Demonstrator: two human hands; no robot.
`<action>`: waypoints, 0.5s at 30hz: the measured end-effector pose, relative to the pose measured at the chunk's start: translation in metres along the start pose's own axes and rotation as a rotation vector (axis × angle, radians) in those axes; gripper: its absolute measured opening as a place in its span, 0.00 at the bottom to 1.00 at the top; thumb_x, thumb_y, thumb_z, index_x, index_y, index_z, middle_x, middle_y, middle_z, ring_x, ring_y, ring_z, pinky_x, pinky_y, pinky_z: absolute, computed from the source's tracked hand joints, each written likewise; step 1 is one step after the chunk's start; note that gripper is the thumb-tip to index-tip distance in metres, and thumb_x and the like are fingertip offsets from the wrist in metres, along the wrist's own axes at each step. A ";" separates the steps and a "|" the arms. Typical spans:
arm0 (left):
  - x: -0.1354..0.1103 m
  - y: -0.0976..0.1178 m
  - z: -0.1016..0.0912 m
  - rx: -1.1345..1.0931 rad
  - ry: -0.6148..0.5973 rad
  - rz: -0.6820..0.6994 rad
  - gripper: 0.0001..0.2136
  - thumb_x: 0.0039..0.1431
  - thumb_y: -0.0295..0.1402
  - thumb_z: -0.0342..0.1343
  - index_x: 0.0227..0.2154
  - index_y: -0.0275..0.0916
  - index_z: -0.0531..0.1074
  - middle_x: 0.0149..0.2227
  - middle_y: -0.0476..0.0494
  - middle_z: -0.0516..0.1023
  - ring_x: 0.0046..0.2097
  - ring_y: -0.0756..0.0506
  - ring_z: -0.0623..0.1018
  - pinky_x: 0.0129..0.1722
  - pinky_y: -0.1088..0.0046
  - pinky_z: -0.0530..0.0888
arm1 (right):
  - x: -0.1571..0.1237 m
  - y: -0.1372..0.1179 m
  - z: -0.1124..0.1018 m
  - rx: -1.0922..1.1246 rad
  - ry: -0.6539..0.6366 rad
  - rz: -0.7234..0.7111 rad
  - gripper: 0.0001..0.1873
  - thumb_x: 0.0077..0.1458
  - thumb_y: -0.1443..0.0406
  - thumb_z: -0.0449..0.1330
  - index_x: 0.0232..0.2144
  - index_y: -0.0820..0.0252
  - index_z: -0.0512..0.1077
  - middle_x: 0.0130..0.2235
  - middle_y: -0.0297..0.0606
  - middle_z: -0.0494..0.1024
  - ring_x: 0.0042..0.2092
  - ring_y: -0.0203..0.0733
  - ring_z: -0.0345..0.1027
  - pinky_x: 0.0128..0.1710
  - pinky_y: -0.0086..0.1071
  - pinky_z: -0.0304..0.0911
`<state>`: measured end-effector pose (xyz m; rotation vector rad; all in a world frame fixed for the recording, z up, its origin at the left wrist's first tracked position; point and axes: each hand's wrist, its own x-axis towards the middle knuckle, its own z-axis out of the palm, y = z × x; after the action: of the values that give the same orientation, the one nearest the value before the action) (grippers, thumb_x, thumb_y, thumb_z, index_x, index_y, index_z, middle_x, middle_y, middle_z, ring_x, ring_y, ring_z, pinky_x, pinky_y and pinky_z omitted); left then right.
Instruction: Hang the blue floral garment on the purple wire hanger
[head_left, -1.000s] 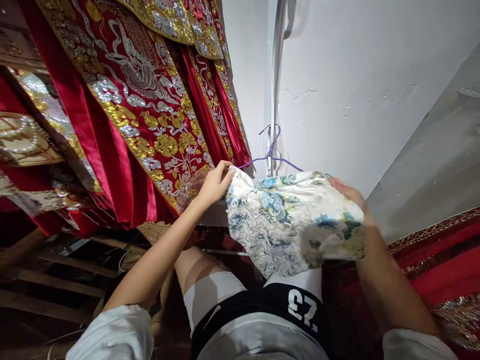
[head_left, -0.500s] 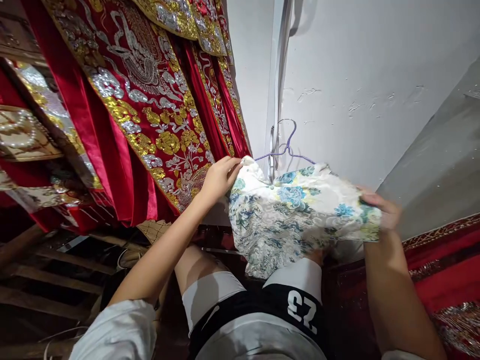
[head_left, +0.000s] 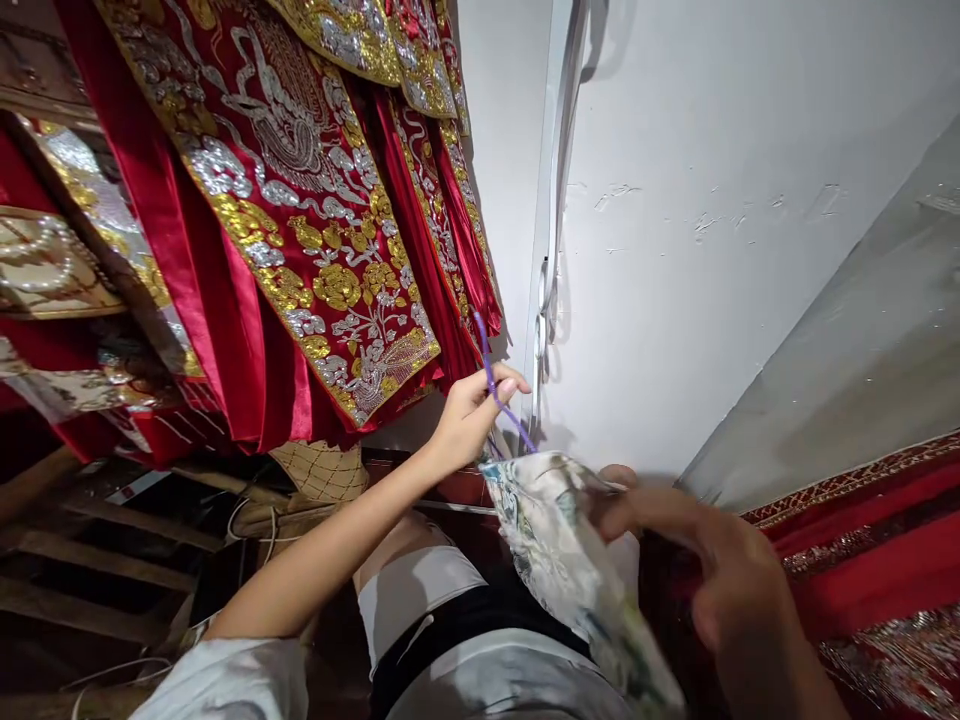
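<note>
Purple hanger (head_left: 484, 345), blue-patterned white garment (head_left: 559, 545), red cloth (head_left: 300, 240) flowered gold and silver

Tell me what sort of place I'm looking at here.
Possibly a costume storage or dressing area, though its exact use isn't certain: a red hanging is richly decorated in gold and silver, and a floral garment is in hand with a purple hanger.

Garment (head_left: 555, 530) below hanger (head_left: 484, 350), draped cloth (head_left: 322, 240) to their left, wall (head_left: 712, 250) behind, wooden slats (head_left: 105, 562) at lower left
</note>
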<state>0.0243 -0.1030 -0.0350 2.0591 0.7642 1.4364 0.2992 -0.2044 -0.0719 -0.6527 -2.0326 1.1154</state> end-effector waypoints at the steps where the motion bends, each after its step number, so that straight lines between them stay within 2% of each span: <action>1: -0.003 -0.003 -0.004 -0.044 0.031 -0.020 0.19 0.68 0.49 0.52 0.34 0.38 0.77 0.28 0.47 0.72 0.29 0.48 0.69 0.32 0.70 0.68 | 0.013 0.004 -0.005 0.012 -0.095 -0.062 0.33 0.49 0.39 0.67 0.49 0.53 0.80 0.45 0.47 0.83 0.54 0.60 0.74 0.53 0.48 0.71; 2: -0.004 -0.005 -0.007 -0.082 0.060 -0.031 0.19 0.67 0.50 0.54 0.34 0.38 0.77 0.27 0.48 0.71 0.28 0.48 0.68 0.31 0.70 0.66 | 0.028 0.010 -0.007 -0.025 -0.033 -0.089 0.31 0.53 0.42 0.65 0.52 0.53 0.78 0.48 0.47 0.82 0.55 0.58 0.74 0.55 0.48 0.70; 3: -0.005 -0.006 -0.009 -0.117 0.084 -0.035 0.19 0.65 0.51 0.56 0.33 0.39 0.77 0.27 0.48 0.71 0.28 0.48 0.67 0.29 0.71 0.66 | 0.042 0.018 -0.006 -0.129 0.033 -0.050 0.33 0.56 0.48 0.66 0.60 0.53 0.72 0.56 0.49 0.78 0.61 0.58 0.69 0.60 0.50 0.66; 5: -0.005 -0.003 -0.007 -0.195 0.110 -0.031 0.19 0.63 0.51 0.59 0.31 0.39 0.77 0.26 0.48 0.70 0.27 0.49 0.66 0.27 0.71 0.65 | 0.069 0.038 0.009 -0.386 0.149 0.046 0.54 0.50 0.54 0.70 0.73 0.52 0.50 0.70 0.51 0.61 0.72 0.62 0.51 0.68 0.58 0.55; 6: -0.006 0.000 -0.003 -0.245 0.104 -0.027 0.18 0.62 0.51 0.59 0.31 0.39 0.77 0.25 0.48 0.70 0.26 0.49 0.66 0.27 0.71 0.65 | 0.082 0.049 0.022 -0.503 0.164 0.073 0.60 0.49 0.55 0.69 0.75 0.52 0.41 0.73 0.52 0.52 0.74 0.65 0.44 0.69 0.62 0.49; 8: -0.010 0.009 0.008 -0.356 0.040 -0.011 0.18 0.62 0.51 0.59 0.30 0.39 0.76 0.25 0.48 0.70 0.27 0.48 0.68 0.28 0.70 0.68 | 0.102 0.066 0.047 -0.693 0.288 0.044 0.60 0.50 0.58 0.66 0.75 0.53 0.36 0.75 0.52 0.47 0.75 0.70 0.35 0.71 0.68 0.39; 10: -0.014 0.017 0.016 -0.426 -0.059 0.040 0.19 0.65 0.50 0.56 0.30 0.39 0.76 0.24 0.46 0.71 0.28 0.46 0.72 0.32 0.67 0.72 | 0.115 0.074 0.064 -0.758 0.346 -0.055 0.54 0.52 0.61 0.64 0.74 0.44 0.40 0.73 0.46 0.55 0.74 0.69 0.39 0.70 0.67 0.42; 12: -0.018 0.017 0.013 -0.371 -0.092 0.108 0.21 0.66 0.53 0.53 0.31 0.39 0.77 0.26 0.43 0.74 0.34 0.43 0.77 0.39 0.61 0.76 | 0.123 0.070 0.064 -0.753 0.401 -0.179 0.47 0.52 0.62 0.62 0.71 0.37 0.50 0.65 0.41 0.67 0.69 0.67 0.54 0.66 0.62 0.53; 13: -0.019 0.013 0.008 -0.283 -0.070 0.115 0.22 0.64 0.54 0.54 0.33 0.40 0.78 0.29 0.41 0.76 0.38 0.40 0.79 0.43 0.58 0.77 | 0.124 0.064 0.058 -0.760 0.440 -0.227 0.44 0.51 0.62 0.62 0.69 0.37 0.55 0.59 0.41 0.72 0.64 0.65 0.61 0.63 0.60 0.58; 15: -0.022 -0.003 -0.008 -0.004 0.039 0.003 0.23 0.61 0.57 0.55 0.41 0.42 0.79 0.35 0.39 0.79 0.45 0.37 0.80 0.48 0.53 0.78 | 0.125 0.048 0.037 -0.831 0.539 -0.268 0.37 0.52 0.64 0.60 0.65 0.42 0.64 0.50 0.42 0.74 0.55 0.60 0.67 0.58 0.56 0.61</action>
<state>0.0099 -0.1155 -0.0490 2.0356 0.7735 1.4822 0.1972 -0.1102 -0.0838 -0.9144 -1.9562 -0.1171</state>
